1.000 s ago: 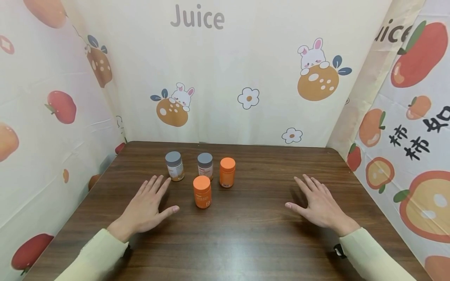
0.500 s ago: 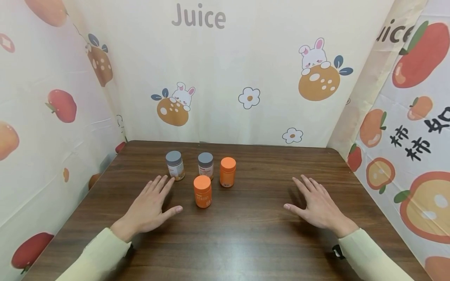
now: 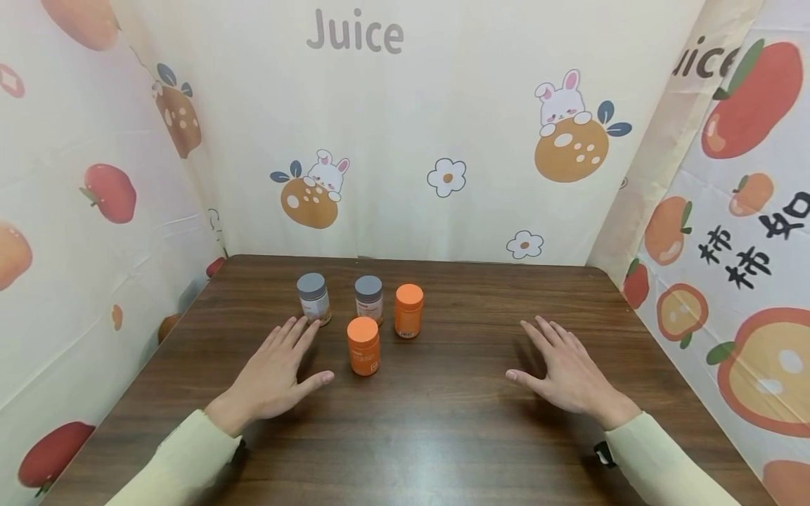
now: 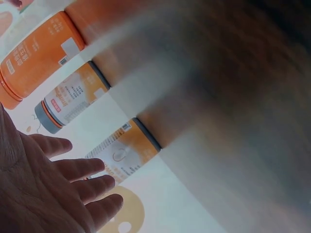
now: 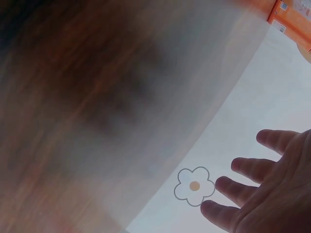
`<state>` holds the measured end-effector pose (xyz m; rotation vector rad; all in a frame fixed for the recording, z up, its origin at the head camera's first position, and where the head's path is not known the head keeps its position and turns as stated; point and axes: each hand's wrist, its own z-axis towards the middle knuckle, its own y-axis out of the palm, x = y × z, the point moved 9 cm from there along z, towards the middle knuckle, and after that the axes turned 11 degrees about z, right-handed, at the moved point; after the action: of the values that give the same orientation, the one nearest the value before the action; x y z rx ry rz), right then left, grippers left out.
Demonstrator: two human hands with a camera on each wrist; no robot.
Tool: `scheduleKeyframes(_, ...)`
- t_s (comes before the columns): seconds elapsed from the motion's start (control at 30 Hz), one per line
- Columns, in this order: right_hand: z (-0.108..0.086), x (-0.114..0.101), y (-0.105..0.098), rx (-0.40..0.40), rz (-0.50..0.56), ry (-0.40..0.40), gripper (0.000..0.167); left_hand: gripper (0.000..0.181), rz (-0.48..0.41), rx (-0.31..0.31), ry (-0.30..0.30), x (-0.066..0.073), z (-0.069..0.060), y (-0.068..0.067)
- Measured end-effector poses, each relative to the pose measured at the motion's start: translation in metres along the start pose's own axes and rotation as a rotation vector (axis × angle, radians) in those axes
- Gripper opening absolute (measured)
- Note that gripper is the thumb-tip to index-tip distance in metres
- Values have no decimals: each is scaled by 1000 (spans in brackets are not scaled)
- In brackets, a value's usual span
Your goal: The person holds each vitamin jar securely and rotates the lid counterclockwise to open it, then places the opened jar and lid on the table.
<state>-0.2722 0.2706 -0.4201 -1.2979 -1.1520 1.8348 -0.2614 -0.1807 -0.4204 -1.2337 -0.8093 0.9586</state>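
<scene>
Two grey-capped jars, one at the left and one in the middle, stand upright near the table's back. Right of them is an orange bottle, and a second orange bottle stands nearer the front. The left hand, fingers spread and holding nothing, is just in front of the left grey-capped jar, its fingertips overlapping the jar's base in the head view; contact cannot be told. Far to the right of the bottles, the right hand is spread palm down with nothing in it.
The brown wooden table reaches back to a cream curtain printed with fruit, rabbits and flowers. Printed curtains also hang along both sides. A small black item shows below each sleeve cuff.
The left hand has moved slightly to the right, closer to the bottles. The right hand has shifted slightly left. The jars and bottles stand where they were.
</scene>
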Motion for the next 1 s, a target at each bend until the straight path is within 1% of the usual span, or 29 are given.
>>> scheduleKeyframes(0.2,-1,-3,0,2,7,-7,103,96,-11,-8,-1,2,1,0)
scheduleKeyframes(0.4,0,-7,1,8,12,-23,103,94,-53,-17,-6,5,2,1)
scheduleKeyframes(0.6,0,-8,4,9,13,-29,103,93,-99,5,-4,9,3,-2)
scheduleKeyframes(0.7,0,-9,4,14,14,-32,103,94,-109,11,6,11,4,-2)
scheduleKeyframes(0.83,0,-10,5,16,14,-34,104,95,-115,4,12,14,6,-1)
scheduleKeyframes(1.0,-1,-14,4,22,12,-46,103,95,-125,-3,9,17,9,0)
